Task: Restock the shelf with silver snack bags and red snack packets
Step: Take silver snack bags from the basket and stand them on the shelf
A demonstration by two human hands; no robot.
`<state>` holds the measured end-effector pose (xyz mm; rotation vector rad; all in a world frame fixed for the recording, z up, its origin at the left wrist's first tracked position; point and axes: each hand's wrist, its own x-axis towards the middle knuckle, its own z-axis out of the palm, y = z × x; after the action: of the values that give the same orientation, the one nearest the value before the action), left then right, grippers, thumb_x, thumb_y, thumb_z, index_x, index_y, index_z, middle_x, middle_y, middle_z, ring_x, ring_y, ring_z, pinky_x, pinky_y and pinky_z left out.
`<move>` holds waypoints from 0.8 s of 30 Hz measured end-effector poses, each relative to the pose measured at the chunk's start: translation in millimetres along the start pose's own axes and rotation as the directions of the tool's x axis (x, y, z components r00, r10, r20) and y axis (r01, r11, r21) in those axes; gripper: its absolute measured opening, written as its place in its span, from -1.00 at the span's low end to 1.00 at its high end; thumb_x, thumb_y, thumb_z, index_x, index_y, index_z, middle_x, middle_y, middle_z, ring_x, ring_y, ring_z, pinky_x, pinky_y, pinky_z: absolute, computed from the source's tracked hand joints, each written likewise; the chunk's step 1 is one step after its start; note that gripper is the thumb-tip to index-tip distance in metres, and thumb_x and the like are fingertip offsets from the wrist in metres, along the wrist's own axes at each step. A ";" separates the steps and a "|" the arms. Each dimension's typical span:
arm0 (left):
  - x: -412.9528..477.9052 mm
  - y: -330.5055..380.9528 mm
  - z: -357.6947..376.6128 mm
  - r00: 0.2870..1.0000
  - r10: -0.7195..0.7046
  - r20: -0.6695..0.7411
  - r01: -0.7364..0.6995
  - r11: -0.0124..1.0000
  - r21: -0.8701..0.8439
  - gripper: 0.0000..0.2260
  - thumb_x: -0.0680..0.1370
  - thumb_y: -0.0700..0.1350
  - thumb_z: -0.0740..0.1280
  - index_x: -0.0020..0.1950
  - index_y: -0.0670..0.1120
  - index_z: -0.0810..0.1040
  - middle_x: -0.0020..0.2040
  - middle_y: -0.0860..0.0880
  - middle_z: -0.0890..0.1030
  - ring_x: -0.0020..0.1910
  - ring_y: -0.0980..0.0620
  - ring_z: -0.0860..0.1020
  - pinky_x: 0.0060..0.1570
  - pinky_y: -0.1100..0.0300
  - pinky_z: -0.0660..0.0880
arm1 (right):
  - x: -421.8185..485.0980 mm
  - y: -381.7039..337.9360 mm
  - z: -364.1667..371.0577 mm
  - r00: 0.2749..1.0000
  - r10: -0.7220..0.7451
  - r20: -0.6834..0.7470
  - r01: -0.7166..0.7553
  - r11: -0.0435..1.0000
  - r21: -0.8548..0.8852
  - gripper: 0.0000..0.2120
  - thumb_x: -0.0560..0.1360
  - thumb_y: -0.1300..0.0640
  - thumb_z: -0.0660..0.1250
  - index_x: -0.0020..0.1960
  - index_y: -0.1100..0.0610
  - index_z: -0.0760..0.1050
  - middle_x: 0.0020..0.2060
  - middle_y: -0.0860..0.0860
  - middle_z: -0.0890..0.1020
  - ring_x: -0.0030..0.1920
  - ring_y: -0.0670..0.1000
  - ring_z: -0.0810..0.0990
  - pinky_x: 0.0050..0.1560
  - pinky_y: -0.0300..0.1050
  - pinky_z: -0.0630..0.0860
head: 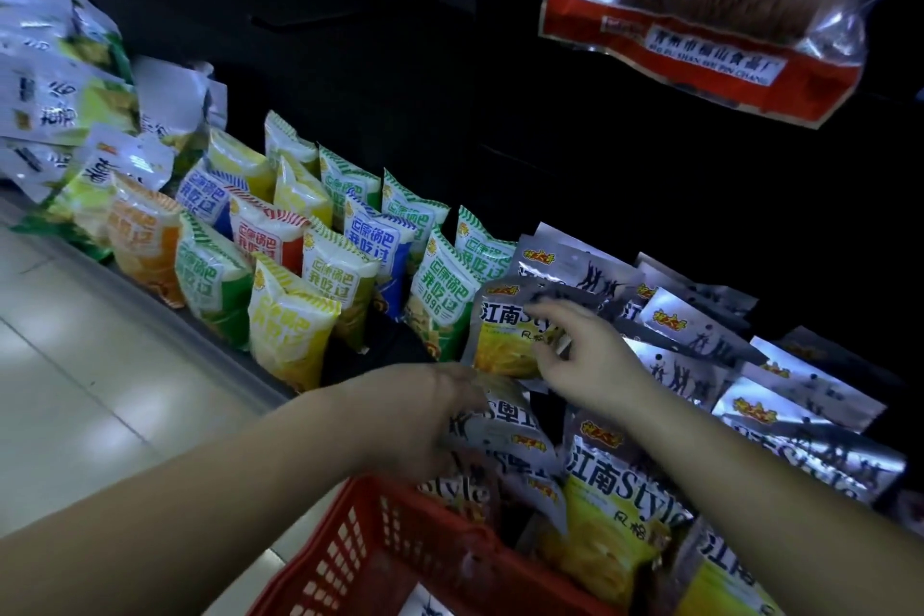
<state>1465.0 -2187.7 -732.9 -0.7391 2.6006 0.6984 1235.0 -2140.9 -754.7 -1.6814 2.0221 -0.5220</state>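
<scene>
My right hand (pixel 585 355) pinches a silver snack bag (pixel 505 330) with a yellow front, holding it upright at the left end of the row of silver bags (pixel 700 340) on the low shelf. My left hand (pixel 425 415) grips a bunch of silver bags (pixel 500 435) just above the red plastic basket (pixel 380 555). More silver bags (pixel 615 505) lie on the shelf beside the basket. A red and clear snack packet (pixel 700 20) hangs at the top right.
Colourful striped snack bags (pixel 320 275) stand in rows on the shelf to the left. White and green bags (pixel 65 80) pile up at the far left. Pale tiled floor (pixel 75 390) runs along the shelf edge. The shelf back is dark.
</scene>
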 end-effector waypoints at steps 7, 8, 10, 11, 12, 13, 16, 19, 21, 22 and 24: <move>23.6 -30.6 8.0 0.964 0.014 -0.266 0.020 0.992 0.127 -0.90 0.61 0.05 0.31 0.06 0.09 0.58 -0.09 0.07 0.61 -0.08 -0.05 0.59 -0.15 -0.01 0.58 | -35.7 -13.6 0.4 0.959 0.012 0.283 0.009 0.997 -0.073 -0.23 0.35 -0.38 0.50 0.47 -0.14 0.42 0.35 -0.27 0.43 0.36 -0.17 0.40 0.42 -0.07 0.39; 27.6 -30.7 6.6 0.947 0.022 -0.320 0.018 0.993 0.120 -0.90 0.61 0.04 0.31 0.07 0.09 0.58 -0.08 0.06 0.62 -0.09 -0.04 0.59 -0.16 -0.01 0.58 | -33.9 -13.3 3.8 0.971 0.020 0.239 0.015 0.990 -0.141 -0.31 0.40 -0.33 0.50 0.46 -0.14 0.44 0.35 -0.22 0.48 0.35 -0.11 0.46 0.38 -0.01 0.46; 37.0 -31.6 6.0 0.886 0.014 -0.464 0.017 0.998 0.062 -0.84 0.60 0.05 0.35 0.15 0.08 0.57 0.00 0.05 0.63 -0.04 -0.04 0.61 -0.16 0.00 0.59 | -25.5 -13.6 6.9 0.992 0.045 0.115 -0.021 0.979 -0.202 -0.61 0.51 -0.17 0.46 0.30 -0.15 0.55 0.13 -0.15 0.62 0.15 -0.01 0.60 0.14 0.04 0.59; 41.5 -34.1 7.2 0.853 -0.034 -0.521 0.055 0.998 0.024 -0.70 0.57 0.10 0.38 0.28 0.09 0.52 0.11 0.04 0.61 0.05 -0.05 0.61 -0.11 0.00 0.61 | -18.6 -12.2 7.9 0.997 0.066 0.048 -0.055 0.979 -0.195 -0.75 0.54 -0.12 0.44 0.20 -0.14 0.60 -0.02 -0.16 0.64 0.02 0.00 0.62 0.02 0.02 0.61; 43.7 -34.6 7.2 0.830 -0.106 -0.547 0.121 0.993 -0.009 -0.49 0.53 0.18 0.42 0.43 0.09 0.40 0.23 0.02 0.57 0.15 -0.07 0.59 -0.04 -0.03 0.62 | -11.3 -11.1 7.8 0.996 0.085 -0.006 -0.085 0.979 -0.186 -0.84 0.56 -0.09 0.43 0.13 -0.13 0.62 -0.11 -0.17 0.63 -0.06 -0.01 0.62 -0.05 0.00 0.60; 44.5 -37.1 8.0 0.816 -0.201 -0.541 0.212 0.976 -0.044 -0.27 0.47 0.26 0.44 0.54 0.08 0.25 0.34 -0.01 0.50 0.25 -0.11 0.55 0.03 -0.07 0.62 | -3.3 -10.8 7.2 0.994 0.096 -0.055 -0.105 0.978 -0.180 -0.87 0.56 -0.08 0.43 0.09 -0.11 0.62 -0.13 -0.16 0.63 -0.09 0.00 0.61 -0.08 -0.01 0.60; 41.0 -48.7 14.8 0.787 -0.454 -0.417 0.423 0.890 -0.171 -0.05 0.39 0.32 0.49 0.60 0.02 0.08 0.38 -0.08 0.46 0.29 -0.13 0.52 0.10 -0.08 0.61 | 18.8 -8.9 8.0 0.984 0.110 -0.142 -0.145 0.951 -0.272 -0.80 0.55 -0.13 0.43 0.09 -0.08 0.54 -0.05 -0.10 0.65 -0.03 0.06 0.62 -0.14 -0.05 0.54; 41.5 -61.2 32.7 0.771 -0.560 -0.304 0.415 0.803 -0.427 -0.29 0.43 0.09 0.54 0.49 -0.06 0.35 0.20 -0.03 0.59 0.12 -0.04 0.58 0.04 0.06 0.60 | 31.0 -4.5 17.1 0.975 0.097 -0.200 -0.168 0.911 -0.377 -0.56 0.49 -0.23 0.45 0.23 -0.03 0.44 0.13 -0.05 0.60 0.14 0.10 0.60 -0.12 -0.05 0.53; 42.0 -69.3 43.8 0.757 -0.577 -0.306 0.391 0.776 -0.494 -0.54 0.46 -0.03 0.52 0.32 -0.06 0.54 0.09 0.00 0.64 0.07 -0.01 0.60 0.00 0.16 0.56 | 32.0 -2.7 22.5 0.966 0.075 -0.246 -0.169 0.905 -0.390 -0.46 0.48 -0.25 0.46 0.31 -0.02 0.37 0.21 -0.03 0.55 0.20 0.11 0.55 -0.12 -0.05 0.50; 42.7 -71.7 47.6 0.751 -0.574 -0.326 0.377 0.778 -0.502 -0.68 0.47 -0.07 0.50 0.21 -0.04 0.61 0.03 0.02 0.65 0.03 -0.01 0.61 -0.03 0.18 0.55 | 29.7 -2.5 24.5 0.964 0.063 -0.259 -0.168 0.899 -0.404 -0.42 0.47 -0.25 0.46 0.35 -0.02 0.35 0.24 -0.02 0.52 0.23 0.11 0.53 -0.10 -0.04 0.49; 42.9 -73.9 52.3 0.744 -0.537 -0.397 0.333 0.814 -0.476 -0.93 0.52 -0.11 0.44 -0.04 0.06 0.63 -0.06 0.05 0.63 -0.05 -0.01 0.62 -0.09 0.12 0.58 | 21.7 -2.2 28.6 0.958 -0.008 -0.286 -0.130 0.877 -0.462 -0.38 0.48 -0.21 0.47 0.41 -0.01 0.35 0.24 0.00 0.50 0.26 0.12 0.51 0.02 0.01 0.50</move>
<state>1482.1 -2231.0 -821.6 -1.8359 2.5645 0.9566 1249.8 -2162.6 -779.3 -1.8923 2.5670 -0.2567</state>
